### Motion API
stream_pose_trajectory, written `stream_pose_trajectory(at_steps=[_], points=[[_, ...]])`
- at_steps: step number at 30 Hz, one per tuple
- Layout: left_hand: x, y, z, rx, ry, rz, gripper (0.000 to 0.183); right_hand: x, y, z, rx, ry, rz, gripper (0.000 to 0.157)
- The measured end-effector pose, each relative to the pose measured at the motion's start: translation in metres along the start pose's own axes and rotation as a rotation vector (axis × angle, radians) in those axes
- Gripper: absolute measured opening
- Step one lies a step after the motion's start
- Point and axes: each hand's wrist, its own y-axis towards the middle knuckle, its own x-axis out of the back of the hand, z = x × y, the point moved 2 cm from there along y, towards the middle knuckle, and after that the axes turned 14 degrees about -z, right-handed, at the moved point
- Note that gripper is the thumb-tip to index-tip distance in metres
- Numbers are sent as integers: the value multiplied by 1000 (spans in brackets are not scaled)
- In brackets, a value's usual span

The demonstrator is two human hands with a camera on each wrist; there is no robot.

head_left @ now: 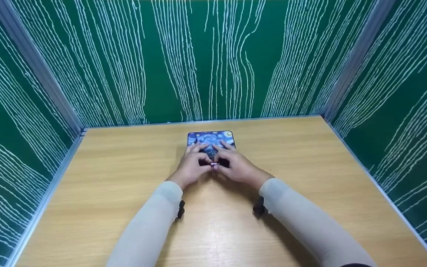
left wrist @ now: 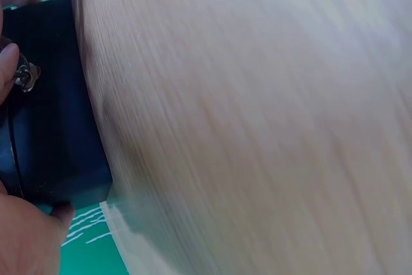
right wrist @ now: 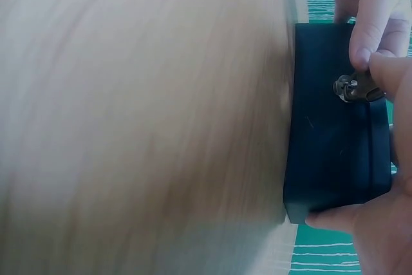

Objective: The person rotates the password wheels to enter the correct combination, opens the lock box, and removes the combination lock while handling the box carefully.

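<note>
Dark-blue rectangular box with a swirling blue painted lid (head_left: 209, 138): one, lid down, on pale wood-grain tabletop (head_left: 106, 185), near the centre of the head frame. Small silver-coloured metal clasp (right wrist: 346, 88): one, on the box's front face. Left hand (head_left: 193, 162) and right hand (head_left: 238, 164): bare, both pinching at the clasp. Step in hand, as judged: working the clasp. Next move appears to call for a steadied box and precise fingertip pressure.

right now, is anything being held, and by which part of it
The box: both hands hold it at opposite ends and touch its front clasp.
</note>
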Motion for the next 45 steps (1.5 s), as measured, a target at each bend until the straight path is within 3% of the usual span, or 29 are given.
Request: stream_pose_trajectory(at_steps=[6,20,27,37,45], points=[[2,-1,-2,12,-1,5,6,-2,0,-2,-5,-1,0,18],[1,0,-1,34,4,25,6,-1,0,-1,36,-2,-13,11],[2,0,-2,36,5,25,6,0,0,0,8,-12,6,10],[1,-2,-1,-31,-3,-8,6,-2,0,-1,-13,2,20,15],[2,-2,-2,-14,-11,-6,6,0,0,0,-3,-2,17,11]])
